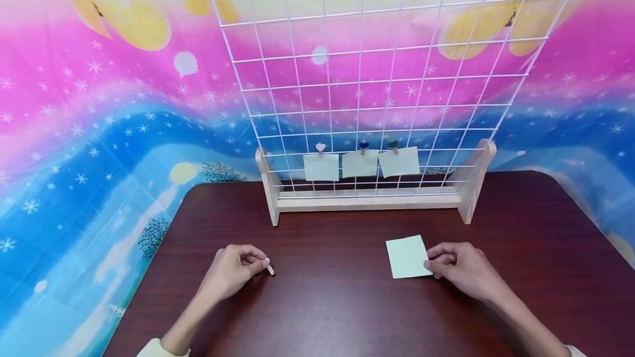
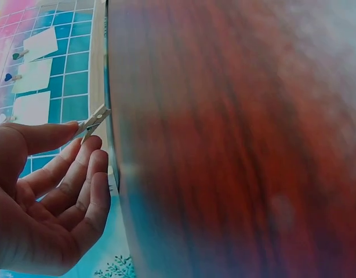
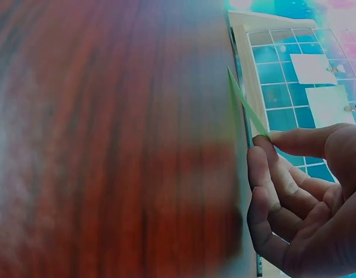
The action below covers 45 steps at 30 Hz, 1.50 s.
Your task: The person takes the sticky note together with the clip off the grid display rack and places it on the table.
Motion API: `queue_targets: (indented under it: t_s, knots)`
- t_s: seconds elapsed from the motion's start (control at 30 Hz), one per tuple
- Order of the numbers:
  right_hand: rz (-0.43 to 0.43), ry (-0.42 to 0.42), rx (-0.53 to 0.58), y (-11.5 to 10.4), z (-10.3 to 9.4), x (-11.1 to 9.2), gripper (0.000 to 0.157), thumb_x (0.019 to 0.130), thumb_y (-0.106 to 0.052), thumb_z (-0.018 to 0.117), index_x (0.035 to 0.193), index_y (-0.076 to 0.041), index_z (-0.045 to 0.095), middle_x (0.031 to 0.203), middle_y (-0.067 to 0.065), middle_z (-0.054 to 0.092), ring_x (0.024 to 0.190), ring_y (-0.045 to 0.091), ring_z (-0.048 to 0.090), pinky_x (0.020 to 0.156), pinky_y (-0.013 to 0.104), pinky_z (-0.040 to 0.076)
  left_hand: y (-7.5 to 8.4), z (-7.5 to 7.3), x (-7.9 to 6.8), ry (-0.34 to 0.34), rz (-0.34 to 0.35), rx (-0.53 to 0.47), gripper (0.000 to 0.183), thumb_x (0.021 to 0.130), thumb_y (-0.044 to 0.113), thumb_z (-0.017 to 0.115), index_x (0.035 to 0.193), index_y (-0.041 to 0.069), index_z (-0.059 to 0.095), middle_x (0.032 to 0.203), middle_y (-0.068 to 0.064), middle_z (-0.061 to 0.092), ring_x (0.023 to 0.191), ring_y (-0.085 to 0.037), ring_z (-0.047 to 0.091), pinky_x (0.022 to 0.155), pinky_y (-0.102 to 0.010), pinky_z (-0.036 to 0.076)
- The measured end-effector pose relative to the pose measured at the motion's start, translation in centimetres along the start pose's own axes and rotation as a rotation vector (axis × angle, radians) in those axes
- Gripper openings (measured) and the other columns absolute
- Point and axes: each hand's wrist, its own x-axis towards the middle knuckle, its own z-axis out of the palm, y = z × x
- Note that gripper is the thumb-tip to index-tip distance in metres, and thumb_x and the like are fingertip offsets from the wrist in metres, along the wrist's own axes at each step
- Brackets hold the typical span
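Between thumb and fingertips, my left hand [image 1: 233,271] pinches a small wooden clothespin [image 1: 270,269] above the table. In the left wrist view the clothespin [image 2: 94,123] points up and away from the thumb. My right hand [image 1: 463,269] grips a square pale green paper note [image 1: 408,257] by its right edge. The right wrist view shows that note [image 3: 246,104] almost edge-on. Behind both hands stands a white wire grid [image 1: 367,92]. Three notes hang side by side low on it: a left note [image 1: 321,168], a middle note [image 1: 359,164] and a tilted right note [image 1: 399,163].
Heart-topped clothespins hold the hung notes: one white [image 1: 320,147], one dark blue [image 1: 364,145], one green [image 1: 393,145]. A wooden stand [image 1: 369,203] supports the grid on the dark brown table [image 1: 327,302]. A colourful patterned cloth [image 1: 99,142] covers the background.
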Motion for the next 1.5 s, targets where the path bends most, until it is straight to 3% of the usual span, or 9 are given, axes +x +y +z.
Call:
queue_targets:
  t_s: [0.37,0.6,0.97,1.23,1.5]
  knots:
    - [0.048,-0.023,-0.034,0.1,-0.1,0.3,0.028,0.098,-0.024,0.078,0.119,-0.005,0.077,0.084,-0.006,0.079,0.07,0.009,0.065,0.067,0.024,0.047,-0.4,0.1,0.0,-0.028,0.022,0.04,0.005,0.093,0.018,0.084,0.09,0.014,0.082,0.078,0.005,0.078,0.06,-0.01,0.067,0.062,-0.021,0.048]
    - [0.034,-0.024,-0.086,0.1,-0.3,0.4,0.026,0.098,-0.025,0.077,0.117,-0.006,0.078,0.087,-0.006,0.08,0.072,0.007,0.065,0.068,0.024,0.047,-0.6,0.1,0.1,-0.036,0.043,0.063,0.004,0.091,0.017,0.085,0.095,0.016,0.083,0.081,0.007,0.079,0.064,-0.007,0.069,0.062,-0.021,0.049]
    - [-0.024,0.012,-0.215,0.1,-0.9,0.2,0.022,0.098,-0.03,0.078,0.113,-0.014,0.08,0.086,-0.012,0.077,0.077,0.002,0.066,0.071,0.025,0.049,-0.1,-0.2,-0.1,-0.021,0.019,0.053,0.01,0.092,0.017,0.085,0.101,0.014,0.083,0.081,0.006,0.08,0.062,-0.009,0.069,0.057,-0.021,0.046]
    - [-0.066,0.018,-0.18,-0.7,-0.9,0.5,0.021,0.099,-0.029,0.078,0.114,-0.015,0.08,0.086,-0.012,0.077,0.075,-0.001,0.065,0.07,0.024,0.048,0.4,-0.8,0.3,0.019,0.061,0.097,0.013,0.093,0.016,0.085,0.105,0.013,0.083,0.082,0.006,0.081,0.07,-0.006,0.075,0.068,-0.02,0.052]
    - [-0.092,0.04,-0.134,-1.8,-0.5,1.1,0.018,0.098,-0.026,0.079,0.112,-0.013,0.08,0.088,-0.009,0.079,0.076,-0.001,0.066,0.069,0.022,0.049,0.9,-1.5,0.4,0.067,0.139,0.091,0.015,0.093,0.014,0.084,0.107,0.009,0.083,0.086,0.004,0.082,0.074,-0.008,0.078,0.069,-0.021,0.059]
